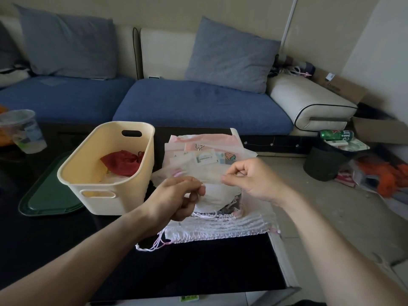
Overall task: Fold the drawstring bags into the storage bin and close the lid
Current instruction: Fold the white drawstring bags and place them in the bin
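Now my left hand (183, 195) and right hand (249, 180) each pinch an edge of a thin, seemingly translucent bag (212, 177) at frame centre. I should keep it taut, crease evenly, then carry it left to the bin (106, 191).

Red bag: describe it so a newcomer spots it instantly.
Find the cream bin on the dark table, left of the pile of pale bags. The red bag lies inside it, the only red cloth among white and pink ones.
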The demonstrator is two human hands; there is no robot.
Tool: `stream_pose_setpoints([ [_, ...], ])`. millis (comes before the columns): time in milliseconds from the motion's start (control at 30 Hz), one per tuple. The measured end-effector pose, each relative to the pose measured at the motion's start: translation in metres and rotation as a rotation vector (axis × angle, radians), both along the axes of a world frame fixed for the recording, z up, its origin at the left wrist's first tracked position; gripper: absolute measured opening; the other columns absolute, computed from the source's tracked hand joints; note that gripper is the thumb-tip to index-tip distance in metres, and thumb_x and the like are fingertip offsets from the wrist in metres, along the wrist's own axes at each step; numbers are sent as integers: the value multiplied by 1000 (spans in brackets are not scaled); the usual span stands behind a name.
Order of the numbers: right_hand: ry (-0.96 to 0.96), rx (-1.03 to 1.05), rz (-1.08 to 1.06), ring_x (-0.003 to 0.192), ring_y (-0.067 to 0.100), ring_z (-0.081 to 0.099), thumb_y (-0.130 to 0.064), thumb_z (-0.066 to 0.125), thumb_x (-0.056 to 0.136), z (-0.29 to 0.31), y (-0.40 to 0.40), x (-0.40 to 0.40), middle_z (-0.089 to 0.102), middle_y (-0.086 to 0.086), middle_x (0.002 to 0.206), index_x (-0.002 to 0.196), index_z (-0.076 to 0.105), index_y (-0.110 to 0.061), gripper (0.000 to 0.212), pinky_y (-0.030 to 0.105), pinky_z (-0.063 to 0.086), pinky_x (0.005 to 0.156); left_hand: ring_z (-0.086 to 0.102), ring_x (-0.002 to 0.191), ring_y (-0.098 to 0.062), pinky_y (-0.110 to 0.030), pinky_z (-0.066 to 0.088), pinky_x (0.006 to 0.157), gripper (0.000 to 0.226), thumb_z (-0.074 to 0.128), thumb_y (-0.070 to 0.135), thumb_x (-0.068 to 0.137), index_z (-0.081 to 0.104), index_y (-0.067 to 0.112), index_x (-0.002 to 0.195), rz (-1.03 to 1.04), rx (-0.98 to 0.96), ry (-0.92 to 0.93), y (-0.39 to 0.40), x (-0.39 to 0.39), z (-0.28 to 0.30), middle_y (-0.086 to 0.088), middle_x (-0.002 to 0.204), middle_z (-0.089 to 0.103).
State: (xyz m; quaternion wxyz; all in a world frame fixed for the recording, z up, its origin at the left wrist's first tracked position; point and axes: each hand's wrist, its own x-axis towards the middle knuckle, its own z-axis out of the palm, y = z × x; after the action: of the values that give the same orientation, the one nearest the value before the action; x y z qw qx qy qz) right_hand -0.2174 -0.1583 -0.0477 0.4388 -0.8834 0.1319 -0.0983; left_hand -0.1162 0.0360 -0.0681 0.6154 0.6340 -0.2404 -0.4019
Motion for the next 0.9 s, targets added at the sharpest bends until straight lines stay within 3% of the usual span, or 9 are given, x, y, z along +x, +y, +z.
stream_pose_setpoints([
  [100, -67, -36, 49, 38, 4, 36, -3, 70, 86, -1, 7, 4, 42, -17, 42, 84, 65, -22, 20, 16, 26, 47, 26, 44, -13, -16, 17, 40, 35, 46, 18, 101, 64, 12, 71, 17, 18, 2, -3, -2, -1, -1, 64, 42],
  [200, -98, -13, 118, 47, 15, 27, -6, 66, 82, -3, 14, 7, 33, -12, 45, 82, 71, -29, 23, 27, 25, 53, 26, 43, -13, -17, 17, 40, 32, 45, 18, 101, 63, 8, 76, 27, 5, 5, -3, -2, -2, -3, 65, 42],
  [333, -96, 25, 196, 46, 15, 26, -22, 74, 81, -5, 20, 7, 34, -14, 43, 84, 77, -23, 5, 24, 23, 50, 26, 40, -13, -17, 19, 41, 34, 43, 17, 100, 63, 10, 74, 15, 28, -42, -2, -1, -5, 0, 61, 42],
  [500, -106, -61, 216, 39, 8, 19, -21, 81, 78, -2, 23, 5, 30, -13, 37, 75, 74, -25, 8, 14, 19, 45, 29, 41, -15, -20, 19, 42, 36, 44, 15, 98, 61, 14, 67, -38, 83, -149, -2, -2, -6, 1, 55, 40],
  [600, -99, -83, 226, 39, 9, 18, -35, 81, 70, 2, 27, 5, 29, -12, 36, 69, 72, -28, 11, 15, 17, 45, 29, 42, -16, -21, 18, 44, 36, 44, 15, 99, 59, 13, 67, -71, 77, -149, -1, -4, -4, 1, 54, 38],
  [667, -98, -102, 224, 37, 9, 24, -38, 80, 65, 5, 30, 5, 35, -13, 37, 64, 69, -30, 14, 13, 18, 43, 28, 41, -15, -23, 16, 45, 37, 43, 14, 100, 58, 12, 65, -78, 72, -157, -1, -4, -1, 1, 51, 37],
  [767, -122, -171, 229, 40, 1, 44, -27, 85, 66, 6, 33, 8, 48, -23, 42, 57, 64, -35, 25, 5, 26, 45, 27, 40, -15, -21, 17, 43, 42, 43, 12, 99, 57, 12, 59, -73, 72, -149, 0, -4, 2, -1, 50, 37],
  [900, -208, -62, 230, 35, 4, 31, -31, 74, 63, 2, 35, 9, 42, -18, 38, 56, 62, -33, 14, 10, 24, 44, 28, 39, -15, -19, 20, 41, 25, 44, 15, 102, 50, 4, 80, -72, 23, -137, 0, -1, 4, -5, 54, 48],
])
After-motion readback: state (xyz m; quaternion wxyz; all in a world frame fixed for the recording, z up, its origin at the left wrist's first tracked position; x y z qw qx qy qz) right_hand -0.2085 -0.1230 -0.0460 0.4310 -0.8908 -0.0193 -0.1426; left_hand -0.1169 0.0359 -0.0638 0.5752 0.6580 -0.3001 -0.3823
